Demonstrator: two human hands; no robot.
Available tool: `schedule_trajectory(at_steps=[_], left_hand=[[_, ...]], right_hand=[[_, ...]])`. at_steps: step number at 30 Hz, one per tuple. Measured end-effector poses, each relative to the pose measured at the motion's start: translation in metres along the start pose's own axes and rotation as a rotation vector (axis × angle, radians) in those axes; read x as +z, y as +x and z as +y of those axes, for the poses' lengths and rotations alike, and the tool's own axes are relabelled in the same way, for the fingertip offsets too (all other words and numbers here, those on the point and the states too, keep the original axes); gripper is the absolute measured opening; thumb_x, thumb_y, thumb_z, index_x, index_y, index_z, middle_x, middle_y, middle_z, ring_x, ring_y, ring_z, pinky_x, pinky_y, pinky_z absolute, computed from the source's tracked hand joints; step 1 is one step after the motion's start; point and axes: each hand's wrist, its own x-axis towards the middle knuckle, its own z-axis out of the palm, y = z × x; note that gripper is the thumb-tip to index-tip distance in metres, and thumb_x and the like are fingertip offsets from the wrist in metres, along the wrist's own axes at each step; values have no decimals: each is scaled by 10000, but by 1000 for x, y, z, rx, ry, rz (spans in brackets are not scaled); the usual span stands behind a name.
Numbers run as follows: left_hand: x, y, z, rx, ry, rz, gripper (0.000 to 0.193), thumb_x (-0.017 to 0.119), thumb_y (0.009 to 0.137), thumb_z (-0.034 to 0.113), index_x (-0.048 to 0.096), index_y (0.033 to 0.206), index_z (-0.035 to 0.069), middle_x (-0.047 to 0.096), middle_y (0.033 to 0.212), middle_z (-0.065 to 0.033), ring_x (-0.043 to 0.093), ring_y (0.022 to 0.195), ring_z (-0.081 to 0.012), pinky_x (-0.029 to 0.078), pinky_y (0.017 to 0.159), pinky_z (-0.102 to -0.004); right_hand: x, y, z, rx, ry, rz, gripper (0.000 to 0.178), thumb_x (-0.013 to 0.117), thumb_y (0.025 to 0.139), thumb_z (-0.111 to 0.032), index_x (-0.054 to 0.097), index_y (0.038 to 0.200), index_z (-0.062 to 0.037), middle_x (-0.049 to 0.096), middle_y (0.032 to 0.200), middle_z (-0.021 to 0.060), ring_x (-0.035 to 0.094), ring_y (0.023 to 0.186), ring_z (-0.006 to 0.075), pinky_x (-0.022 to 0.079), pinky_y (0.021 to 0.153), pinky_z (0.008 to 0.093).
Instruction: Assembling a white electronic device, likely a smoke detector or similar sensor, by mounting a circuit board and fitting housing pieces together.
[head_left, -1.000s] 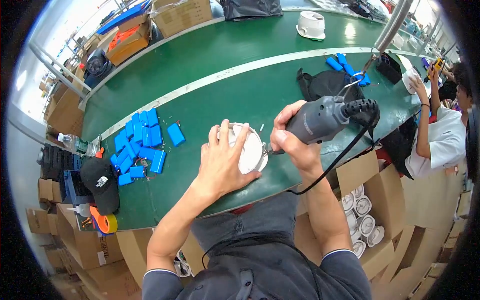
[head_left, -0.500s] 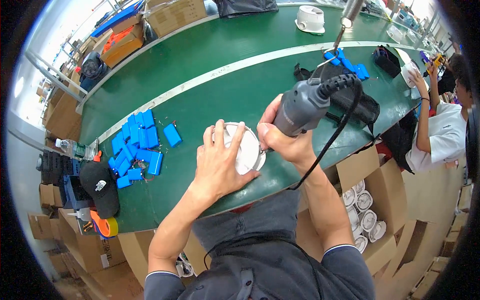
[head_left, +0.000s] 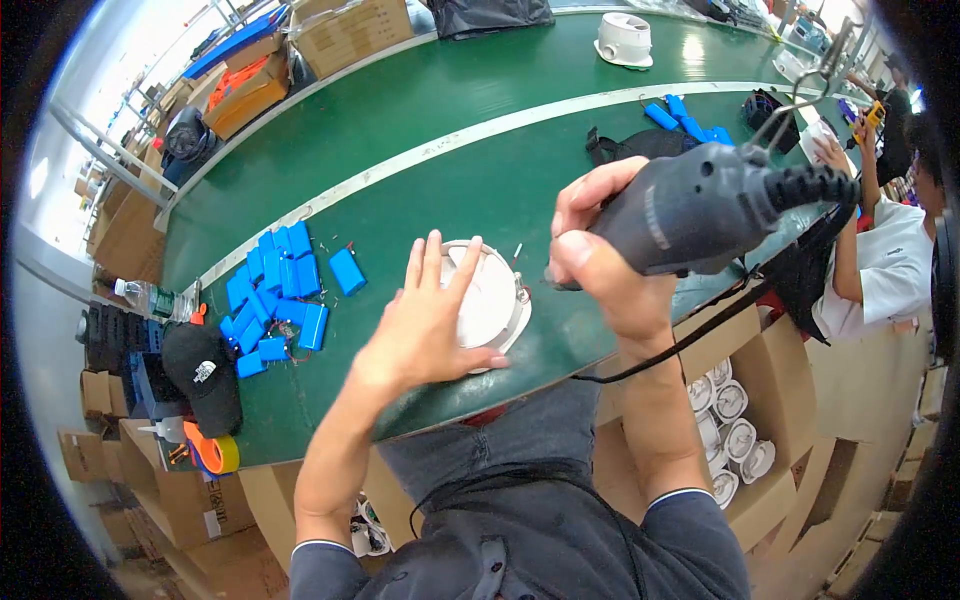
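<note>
A round white plastic housing (head_left: 488,308) lies on the green bench top in front of me. My left hand (head_left: 412,325) rests over its left side, fingers straight and spread, thumb by the near edge. Up and to the right of the housing, my right hand (head_left: 625,285) is wrapped around a dark grey corded electric screwdriver (head_left: 690,210). The tool is apart from the housing, its tip mostly hidden by my fingers. A small metal fitting (head_left: 523,295) shows on the housing's right rim. Just beyond it a thin, pale, pin-like piece (head_left: 517,251) lies on the bench.
Blue battery packs (head_left: 285,275) are piled at left, with one apart. A black cap (head_left: 203,375), orange tape (head_left: 222,453) and a bottle (head_left: 155,298) sit at the left end. A carton (head_left: 775,400) of white housings stands below right. A co-worker (head_left: 880,250) works at far right.
My right hand has lifted the screwdriver off the housing, up and to the right, tilting it over. The fingers of my left hand have straightened and loosened on the housing.
</note>
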Motion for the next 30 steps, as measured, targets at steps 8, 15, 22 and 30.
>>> schedule_trajectory(at_steps=[8, 15, 22, 30], left_hand=[[-12, 3, -17, 103, 42, 15, 1057, 820, 524, 341, 257, 1371, 54, 388, 1265, -260, 429, 1125, -398, 393, 945, -446], [-16, -7, 14, -189, 70, 19, 1080, 816, 528, 432, 252, 1375, 71, 394, 1202, -270, 399, 1142, -424, 453, 824, -524], [3, 12, -5, 143, 177, -37, 1004, 811, 524, 364, 300, 1373, 201, 195, 1405, -249, 196, 1299, -446, 303, 979, -590], [7, 14, -3, 131, 120, 36, 968, 815, 510, 308, 342, 1347, 203, 271, 1352, -228, 284, 1236, -425, 381, 929, -528]], right_hand=[[-11, -19, 5, 15, 234, -13, 342, 674, 664, 5, 502, 959, -6, 568, 882, 122, 558, 694, 96, 483, 658, 249], [-17, -32, 12, 69, 148, -83, 349, 703, 690, -54, 511, 977, -6, 572, 837, 86, 539, 708, 95, 445, 637, 222], [-14, -21, 30, 63, 97, -54, 317, 637, 683, -17, 520, 977, 2, 560, 785, 65, 537, 684, 104, 451, 617, 233], [-10, -17, 35, 41, 132, -43, 299, 629, 695, -26, 516, 970, 11, 554, 770, 78, 529, 593, 102, 454, 512, 221]])
